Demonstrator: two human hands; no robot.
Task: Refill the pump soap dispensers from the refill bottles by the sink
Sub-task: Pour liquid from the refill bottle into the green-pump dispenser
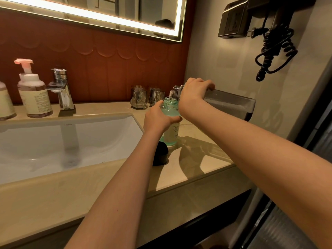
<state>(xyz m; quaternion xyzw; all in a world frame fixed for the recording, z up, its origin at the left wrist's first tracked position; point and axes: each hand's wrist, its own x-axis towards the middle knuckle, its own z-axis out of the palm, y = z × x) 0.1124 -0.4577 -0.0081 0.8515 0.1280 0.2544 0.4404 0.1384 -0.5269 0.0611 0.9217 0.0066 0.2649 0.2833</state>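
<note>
A small teal dispenser bottle point(171, 131) stands uncapped on the counter right of the sink. My left hand point(159, 120) grips it around its shoulder. My right hand point(195, 95) holds a large clear refill bottle point(231, 104) tipped on its side, its threaded neck right over the teal bottle's mouth. A thin stream seems to run from neck to mouth. A dark cap point(160, 156) lies on the counter just in front of the teal bottle, partly behind my left forearm.
A pink-topped pump dispenser point(34, 94) and part of another bottle point(5, 103) stand left of the chrome tap point(62, 90). The white basin point(62, 141) lies left. Two glasses point(147, 97) stand behind the teal bottle. A hair dryer with coiled cord point(274, 49) hangs on the right wall.
</note>
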